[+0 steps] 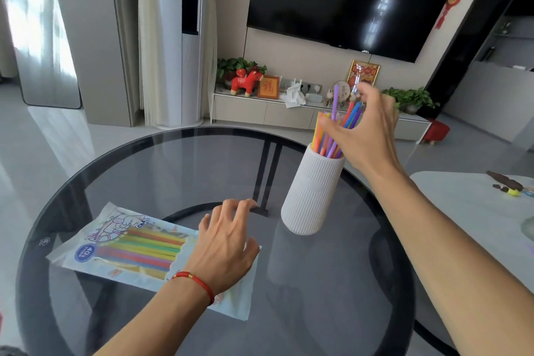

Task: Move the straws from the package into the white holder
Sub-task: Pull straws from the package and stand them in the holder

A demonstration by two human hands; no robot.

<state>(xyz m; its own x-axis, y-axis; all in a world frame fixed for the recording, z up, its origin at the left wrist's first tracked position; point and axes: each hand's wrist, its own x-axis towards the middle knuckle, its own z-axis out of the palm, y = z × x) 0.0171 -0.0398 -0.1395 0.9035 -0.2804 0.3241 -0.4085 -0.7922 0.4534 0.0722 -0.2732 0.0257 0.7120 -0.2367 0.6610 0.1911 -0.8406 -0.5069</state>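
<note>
At the far left my package (138,251) lies flat on the glass table (318,312), its open end toward my left hand (224,248). It is thin, crinkly plastic film, light and slippery, so I judge it would slide if I pulled on it without pinning it. A blue round badge on it reads "40"; the smaller print under that and the cartoon drawing's lettering are too small for me to read. Straws (141,250) in red, yellow, green and purple remain inside, lying side by side.

My left hand rests on the package's near end, fingers spread and loose, gripping nothing, just weighting the film. A red bracelet (196,282) sits on that wrist.

Further right the holder (313,193) stands on the table, ribbed and white, looking tilted in this wide view. A bunch of straws (328,139) stands in it, one purple one higher than the rest.

My right hand (367,133) is at their tops, fingers blurred; I cannot tell whether they pinch a straw. These straws look light, smooth and easily bent, so I would hold them gently at mid-length in a small bundle.
</note>
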